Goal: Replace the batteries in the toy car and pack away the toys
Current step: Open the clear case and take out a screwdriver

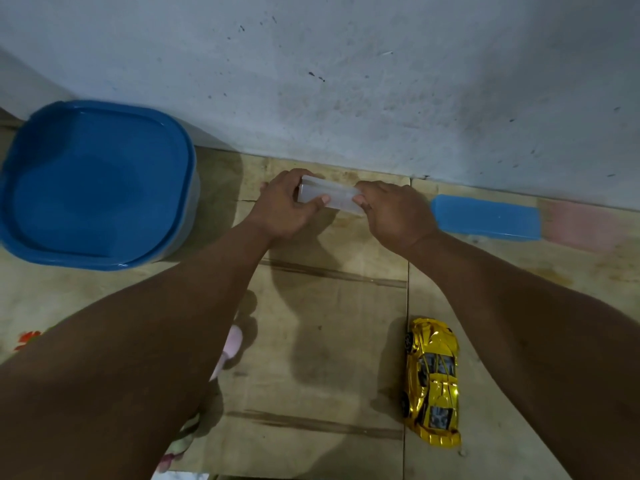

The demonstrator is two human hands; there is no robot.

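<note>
Hands first: your left hand and right hand each grip one end of a clear plastic case near the wall. Beside your right lies its blue lid; the gold toy car sits nearer you.

I see both bare forearms stretched forward from the lower corners and converging toward the middle. My left hand has its fingers curled over the far side of a clear box, thumb laid flat along the near face. My right hand is knuckles-up, fingers bent and pinching the box's other end. The two wrists sit level, near each other, hands apart.
</note>
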